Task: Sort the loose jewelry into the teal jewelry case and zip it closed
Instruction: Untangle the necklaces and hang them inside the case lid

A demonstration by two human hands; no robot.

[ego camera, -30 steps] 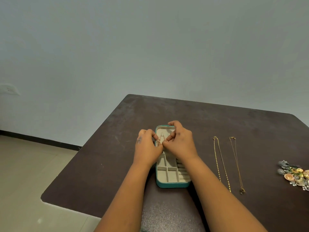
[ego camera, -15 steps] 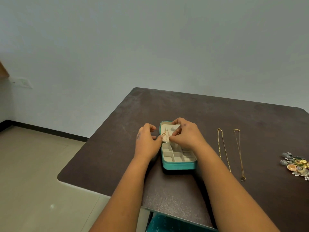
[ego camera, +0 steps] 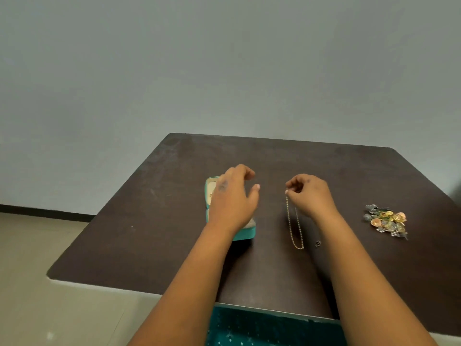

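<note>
The teal jewelry case [ego camera: 245,233] lies open on the dark table [ego camera: 154,221], mostly hidden under my left hand [ego camera: 233,198], which hovers over it with fingers spread and holds nothing. My right hand [ego camera: 309,194] pinches the top end of a gold chain necklace [ego camera: 294,228], whose loop trails toward me on the table. A second thin necklace is largely hidden by my right forearm; only its small pendant [ego camera: 317,243] shows. A heap of loose jewelry [ego camera: 386,219], gold and silver pieces, sits at the right.
The table's left edge drops to a beige tiled floor [ego camera: 37,270]. A grey wall [ego camera: 224,71] stands behind the table. Teal patterned fabric [ego camera: 262,328] shows below the near table edge.
Both hands have left the case's lid pocket. My right hand moved right and took hold of the gold chain's top end. My left hand opened above the case.
</note>
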